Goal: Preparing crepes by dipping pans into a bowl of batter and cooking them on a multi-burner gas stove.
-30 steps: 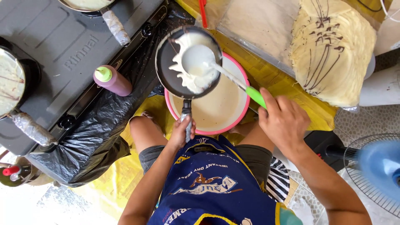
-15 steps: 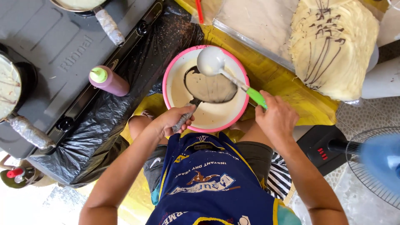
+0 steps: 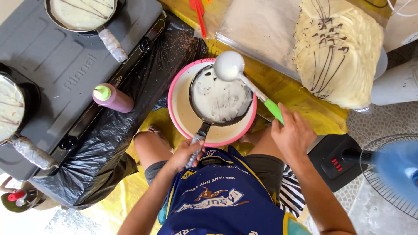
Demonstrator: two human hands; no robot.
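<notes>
Pan (image 3: 222, 100), small and dark with a thin coat of pale batter streaked brown, sits level over the pink-rimmed batter bowl (image 3: 179, 114) at the middle of my view. My left hand (image 3: 185, 156) has its grip closed around the pan's wrapped handle at six o'clock of the bowl. My right hand (image 3: 292, 135) grips the green handle of a white ladle (image 3: 229, 66), whose cup hangs above the pan's rim at twelve o'clock. At nine o'clock a pink squeeze bottle (image 3: 112, 98) stands on the grey stove (image 3: 56, 65); stacked crepes (image 3: 339, 52) lie at two o'clock.
</notes>
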